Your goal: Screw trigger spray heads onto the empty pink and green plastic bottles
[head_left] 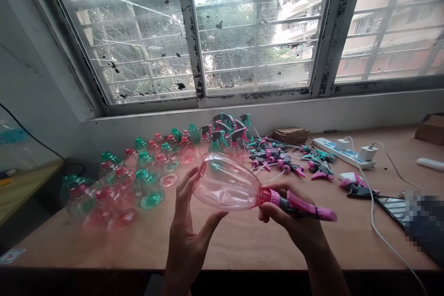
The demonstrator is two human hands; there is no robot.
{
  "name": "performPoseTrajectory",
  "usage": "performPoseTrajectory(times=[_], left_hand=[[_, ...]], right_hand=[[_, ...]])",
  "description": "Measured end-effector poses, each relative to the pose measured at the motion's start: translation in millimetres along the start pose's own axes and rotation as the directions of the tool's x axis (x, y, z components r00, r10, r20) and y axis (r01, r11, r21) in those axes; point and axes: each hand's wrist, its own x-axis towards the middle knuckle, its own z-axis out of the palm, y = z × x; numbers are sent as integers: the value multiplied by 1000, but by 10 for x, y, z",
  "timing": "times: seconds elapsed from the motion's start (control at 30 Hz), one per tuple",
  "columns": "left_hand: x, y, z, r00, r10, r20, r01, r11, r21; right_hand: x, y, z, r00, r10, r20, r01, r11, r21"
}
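Note:
A clear pink spray bottle [227, 182] lies sideways in the air above the table, its base to the left and its neck to the right. On its neck sits a trigger sprayer [305, 207] in pink and dark grey. My left hand [192, 231] cups the base end, fingers behind it and thumb along the underside. Closed about the neck and the sprayer's pink collar is my right hand [294, 226], thumb in front. Part of its fingers is hidden behind the sprayer. No straw can be made out inside the bottle.
Several open pink and green bottles [149, 189] stand at the left. Bottles with sprayers [237, 136] stand at the back, beside a pile of loose sprayer heads [284, 159]. At right are a power strip [343, 152], a white cable [373, 208] and a phone-like device [391, 208].

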Motion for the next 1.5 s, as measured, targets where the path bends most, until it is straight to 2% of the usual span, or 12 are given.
performPoseTrajectory(times=[0.1,0.2,0.3,0.47,0.57,0.67,0.8,1.07,1.2,1.3,1.37,1.5], left_hand=[[-22,-18,-51,997,19,72,-20,1000,19],[-49,-29,-63,993,-70,90,72,997,-25],[-43,-19,-23,993,-112,-29,109,989,-101],[12,12,41,997,63,-41,-68,990,-125],[28,17,39,990,142,-20,-143,975,-168],[14,10,24,996,84,23,-78,979,-189],[-10,7,30,995,-54,-88,43,991,-125],[11,3,55,999,32,39,-39,982,183],[-25,8,44,985,-141,104,127,983,132],[-23,19,63,977,-212,10,211,975,66],[-3,21,71,982,-188,-18,189,979,73],[25,3,38,999,-13,53,7,995,99]], right_hand=[[1,-8,1,1000,22,17,-23,997,80],[-14,-35,-41,992,-123,39,127,980,-152],[-32,-50,-80,972,-227,68,236,913,-333],[-17,-65,-53,1000,-16,11,17,998,-63],[-3,-91,-15,1000,19,-7,-19,1000,-3],[-21,-100,8,999,-45,-13,45,998,-54],[-47,-67,18,987,-163,-3,158,963,-217],[64,-24,-71,989,141,55,-138,990,-42],[34,-53,-115,1000,3,27,1,991,-137],[-5,-72,-115,988,-142,69,155,951,-269],[-10,-69,-103,990,-121,69,135,959,-248],[20,-42,-85,996,87,33,-87,996,-19]])
